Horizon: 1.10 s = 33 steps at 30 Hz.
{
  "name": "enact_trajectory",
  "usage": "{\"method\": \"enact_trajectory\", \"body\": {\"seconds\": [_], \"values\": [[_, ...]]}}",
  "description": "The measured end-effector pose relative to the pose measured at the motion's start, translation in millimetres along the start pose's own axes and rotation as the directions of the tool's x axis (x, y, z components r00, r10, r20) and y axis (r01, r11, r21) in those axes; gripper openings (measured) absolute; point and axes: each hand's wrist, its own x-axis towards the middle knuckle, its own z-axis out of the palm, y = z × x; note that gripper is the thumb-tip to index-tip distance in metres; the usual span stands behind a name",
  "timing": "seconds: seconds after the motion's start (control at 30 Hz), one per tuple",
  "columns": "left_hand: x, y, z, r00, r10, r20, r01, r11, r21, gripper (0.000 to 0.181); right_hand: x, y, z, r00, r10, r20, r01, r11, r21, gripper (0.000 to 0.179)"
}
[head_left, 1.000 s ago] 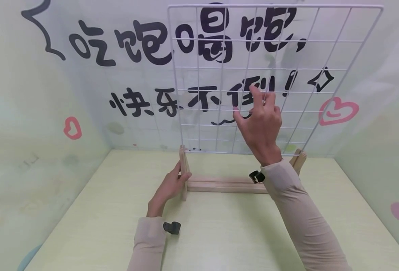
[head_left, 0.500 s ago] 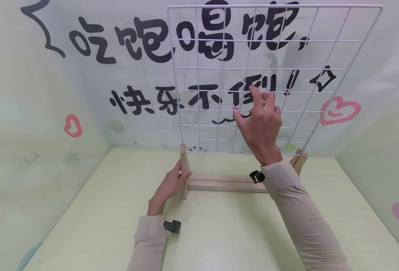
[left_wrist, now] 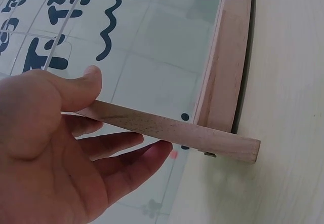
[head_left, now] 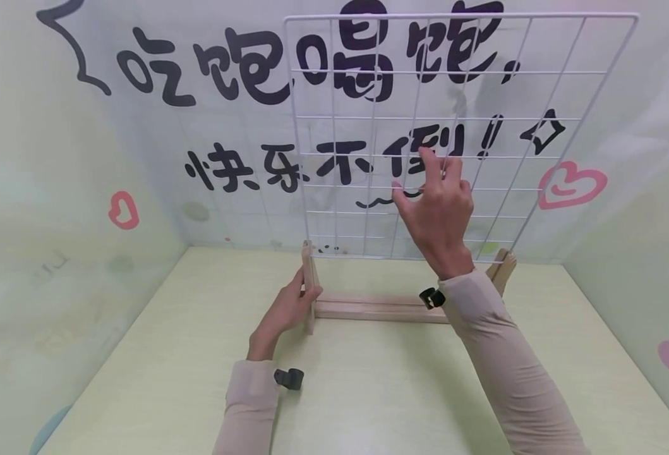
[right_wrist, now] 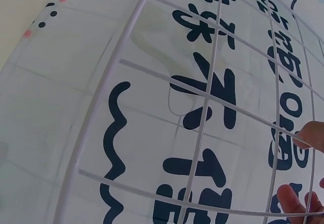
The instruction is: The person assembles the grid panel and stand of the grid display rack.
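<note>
Lettered wall point(head_left: 232, 129), pale desk point(head_left: 368, 385). R fingers point(head_left: 453, 170) grip wire grid point(head_left: 374, 118), spread around them; L fingers point(left_wrist: 144, 165) pinch wooden post point(left_wrist: 167, 128). Grid's prob. light, stiff, a bit slick; better hold: top rim point(head_left: 459, 16), above R fingers.

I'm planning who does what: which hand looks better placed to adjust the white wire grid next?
Probably the right hand: its fingers and thumb are at the white wire grid. The left hand is lower, holding the wooden upright, so it seems better suited to steadying.
</note>
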Motion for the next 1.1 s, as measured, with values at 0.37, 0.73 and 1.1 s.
{"method": "enact_trajectory", "body": {"seconds": [0.37,0.73,1.1], "values": [[5.1,14.7,-4.4,0.988,0.144,-0.061,-0.15,0.983,-0.106,0.078,-7.0,3,3,1.0,0.006,0.012,-0.006,1.0,0.004,0.056],[21.2,47.2,-13.4,0.902,0.332,-0.277,-0.387,0.905,-0.176,0.054,-14.6,4,9,1.0,0.012,0.027,-0.012,1.0,0.002,0.054],[47.8,66.3,-23.0,0.843,0.355,-0.404,-0.506,0.778,-0.372,0.042,-18.8,4,14,1.0,0.0,-0.013,0.0,1.0,-0.01,0.052]]}}
